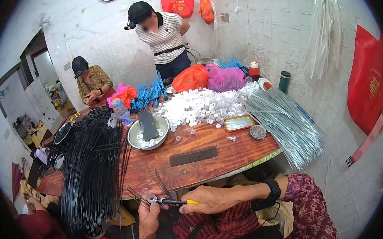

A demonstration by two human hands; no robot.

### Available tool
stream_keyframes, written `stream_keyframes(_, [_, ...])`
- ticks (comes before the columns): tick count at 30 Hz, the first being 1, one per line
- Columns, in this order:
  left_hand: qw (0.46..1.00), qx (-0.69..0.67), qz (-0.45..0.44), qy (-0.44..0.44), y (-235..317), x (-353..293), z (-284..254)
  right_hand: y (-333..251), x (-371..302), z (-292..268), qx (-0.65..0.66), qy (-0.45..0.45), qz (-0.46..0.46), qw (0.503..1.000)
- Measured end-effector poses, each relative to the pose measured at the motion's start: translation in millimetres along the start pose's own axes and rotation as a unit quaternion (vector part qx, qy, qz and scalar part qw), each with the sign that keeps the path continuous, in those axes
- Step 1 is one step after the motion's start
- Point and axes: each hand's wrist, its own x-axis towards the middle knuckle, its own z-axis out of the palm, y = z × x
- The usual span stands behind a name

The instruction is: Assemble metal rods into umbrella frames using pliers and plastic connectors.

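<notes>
Patterned sleeve [308, 202], right fingers [195, 195] clamped on pliers [172, 202], left fingers [146, 208] gripping thin dark rods [161, 182]

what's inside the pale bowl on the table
Small white round pieces and a dark slab show in the bowl; whatever the slab covers cannot be seen.

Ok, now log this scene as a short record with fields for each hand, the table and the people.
Right hand: grips black-and-yellow pliers
Left hand: holds thin dark rods; small clear plastic part among its fingers
Table, left: bundle of long black rods
Table, middle: dark rectangular bar; bowl with white plastic rings
Table, right: bundle of silvery rods
Table, far side: heap of white and clear pieces
People beyond: two, wearing caps
</notes>
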Motion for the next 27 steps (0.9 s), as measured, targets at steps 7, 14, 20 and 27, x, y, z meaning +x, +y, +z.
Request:
stream_keyframes(7, [0.992,-0.056,0.083,0.073,-35.1,14.4,16.9,35.3,4.3,26.3,0.126,0.096,-0.012,0.987])
stream_keyframes(14, [0.989,-0.061,0.093,0.094,-44.1,17.9,13.6,47.7,8.6,37.0,0.122,0.107,-0.004,0.987])
stream_keyframes(20, [0.982,-0.123,0.118,0.075,-49.9,18.1,5.2,54.8,15.6,47.7,0.129,0.105,-0.012,0.986])
stream_keyframes(27, [0.983,-0.110,0.119,0.091,-45.2,11.4,-0.3,52.5,20.4,52.3,0.124,0.090,0.011,0.988])
